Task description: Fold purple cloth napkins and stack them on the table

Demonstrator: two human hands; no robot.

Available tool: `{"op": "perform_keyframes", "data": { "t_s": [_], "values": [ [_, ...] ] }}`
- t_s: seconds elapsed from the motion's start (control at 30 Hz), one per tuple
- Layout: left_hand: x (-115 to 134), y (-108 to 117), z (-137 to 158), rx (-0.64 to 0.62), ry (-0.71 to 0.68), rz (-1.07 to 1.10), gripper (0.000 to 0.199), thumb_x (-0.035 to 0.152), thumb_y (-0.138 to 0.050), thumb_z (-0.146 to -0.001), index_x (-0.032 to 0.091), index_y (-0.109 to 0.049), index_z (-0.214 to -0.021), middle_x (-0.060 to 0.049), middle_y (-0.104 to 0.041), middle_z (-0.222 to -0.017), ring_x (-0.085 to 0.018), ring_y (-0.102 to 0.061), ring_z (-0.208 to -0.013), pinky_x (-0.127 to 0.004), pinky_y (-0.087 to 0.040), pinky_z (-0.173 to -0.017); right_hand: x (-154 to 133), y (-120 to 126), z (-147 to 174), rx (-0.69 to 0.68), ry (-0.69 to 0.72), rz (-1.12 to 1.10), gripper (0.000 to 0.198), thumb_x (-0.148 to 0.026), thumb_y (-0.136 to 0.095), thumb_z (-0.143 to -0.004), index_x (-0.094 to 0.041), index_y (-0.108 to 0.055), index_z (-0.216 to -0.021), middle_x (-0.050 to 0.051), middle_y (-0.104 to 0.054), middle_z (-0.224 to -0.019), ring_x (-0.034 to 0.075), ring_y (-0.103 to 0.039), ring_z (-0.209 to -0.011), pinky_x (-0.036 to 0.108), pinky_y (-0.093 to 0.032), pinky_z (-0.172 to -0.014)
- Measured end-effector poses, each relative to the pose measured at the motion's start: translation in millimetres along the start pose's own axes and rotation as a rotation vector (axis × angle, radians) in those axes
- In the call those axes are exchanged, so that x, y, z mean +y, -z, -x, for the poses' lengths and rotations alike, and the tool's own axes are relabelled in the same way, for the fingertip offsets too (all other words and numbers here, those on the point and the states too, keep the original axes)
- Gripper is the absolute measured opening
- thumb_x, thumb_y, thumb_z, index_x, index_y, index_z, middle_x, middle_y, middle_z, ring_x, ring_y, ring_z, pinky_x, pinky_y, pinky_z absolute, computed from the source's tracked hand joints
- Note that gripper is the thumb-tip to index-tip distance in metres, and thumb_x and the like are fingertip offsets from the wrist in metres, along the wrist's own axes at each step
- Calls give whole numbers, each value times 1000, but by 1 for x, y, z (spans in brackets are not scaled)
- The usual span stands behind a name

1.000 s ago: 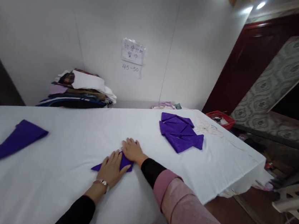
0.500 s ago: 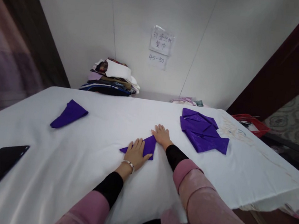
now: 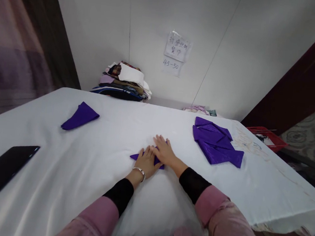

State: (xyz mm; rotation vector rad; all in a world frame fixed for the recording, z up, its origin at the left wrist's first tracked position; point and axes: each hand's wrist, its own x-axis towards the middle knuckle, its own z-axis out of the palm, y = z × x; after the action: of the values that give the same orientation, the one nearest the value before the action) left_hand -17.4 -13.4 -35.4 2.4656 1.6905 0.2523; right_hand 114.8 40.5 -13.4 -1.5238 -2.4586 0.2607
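Note:
A small folded purple napkin (image 3: 134, 156) lies on the white tablecloth in front of me, mostly covered by both hands. My left hand (image 3: 147, 162), with a silver bracelet at the wrist, rests flat on it, fingers stretched out. Over its right part lies my right hand (image 3: 164, 151), palm down with fingers extended, its fingertips close to the left fingers. Only the napkin's left point and bits between and below the hands show. Off to the left sits another folded purple napkin (image 3: 80, 117). Several purple napkins (image 3: 214, 141) lie overlapping in a loose pile at the right.
A black tablet-like slab (image 3: 2, 172) lies at the left on the white-covered table (image 3: 88, 174). Behind the far edge are a stack of folded clothes (image 3: 126, 82) and a handwritten sign (image 3: 178, 48) on the wall. A red basket (image 3: 278, 141) stands beyond the right edge.
My right hand has moved left from the napkin's upper right corner onto the napkin, beside my left hand. The left hand stays flat on it. The camera view has shifted slightly.

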Motion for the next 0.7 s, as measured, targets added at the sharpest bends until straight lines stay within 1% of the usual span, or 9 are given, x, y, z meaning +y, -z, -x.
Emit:
{"op": "perform_keyframes", "data": {
  "t_s": [0.03, 0.07, 0.13, 0.2, 0.33, 0.47, 0.57, 0.7],
  "values": [
    [0, 0, 0, 4, -3, 4, 71, 57, -34, -84, 13, -28, -140, -13, -27, -147, -29, -19, -136, -49, -13, -109, -6, -6, 3, -21, 72, -8, 60, -53, -22, -92, -21, -25, -142, 6, -20, -150, 20, -8, -138, 43, -2, -110],
    [0, 0, 0, 7, -4, 5, 71, 56, -35, -84, 14, -27, -141, -13, -28, -147, -29, -19, -136, -49, -14, -109, -8, -11, 5, -48, 98, -15, 60, -54, -22, -92, -20, -26, -142, 7, -21, -149, 21, -10, -138, 45, -4, -109],
    [0, -1, 0, 13, 0, -4, 73, 57, -34, -84, 12, -27, -140, -14, -29, -146, -29, -20, -136, -49, -14, -109, -4, -16, 3, -100, 39, -15, 60, -54, -22, -92, -20, -26, -141, 9, -22, -149, 23, -12, -138, 46, -7, -108],
    [-1, -3, -1, 14, 5, -16, 76, 60, -30, -84, 8, -28, -139, -15, -30, -146, -28, -20, -136, -48, -13, -110, 8, -15, -3, -131, -34, -4, 60, -55, -23, -91, -21, -27, -141, 8, -21, -149, 23, -12, -138, 47, -8, -108],
    [-2, -5, -1, 11, 2, -39, 77, 62, -26, -84, 7, -30, -138, -14, -28, -146, -28, -19, -136, -48, -12, -110, 34, -9, -20, -141, -111, 21, 61, -56, -21, -91, -22, -26, -141, 5, -18, -150, 21, -10, -138, 47, -5, -108],
    [0, -4, 0, 2, 8, -44, 78, 63, -23, -84, 8, -31, -138, -14, -28, -147, -27, -19, -137, -47, -13, -110, 46, -9, -28, -149, -188, 45, 61, -55, -18, -91, -21, -24, -142, 4, -14, -151, 21, -7, -138, 48, -5, -108],
    [1, -4, 1, -3, 10, -31, 79, 65, -21, -83, 10, -29, -139, -13, -27, -147, -26, -17, -137, -46, -12, -111, 48, -11, -29, -150, -213, 65, 59, -53, -18, -92, -22, -22, -142, 4, -13, -151, 21, -7, -138, 49, -5, -108],
    [-3, 0, 8, -13, 38, -3, 82, 68, -21, -82, 10, -28, -140, -12, -26, -148, -26, -16, -137, -46, -10, -111, 49, -12, -28, -156, -199, 90, 58, -52, -16, -92, -23, -22, -143, 4, -12, -152, 22, -7, -138, 49, -5, -108]
  ]
}}
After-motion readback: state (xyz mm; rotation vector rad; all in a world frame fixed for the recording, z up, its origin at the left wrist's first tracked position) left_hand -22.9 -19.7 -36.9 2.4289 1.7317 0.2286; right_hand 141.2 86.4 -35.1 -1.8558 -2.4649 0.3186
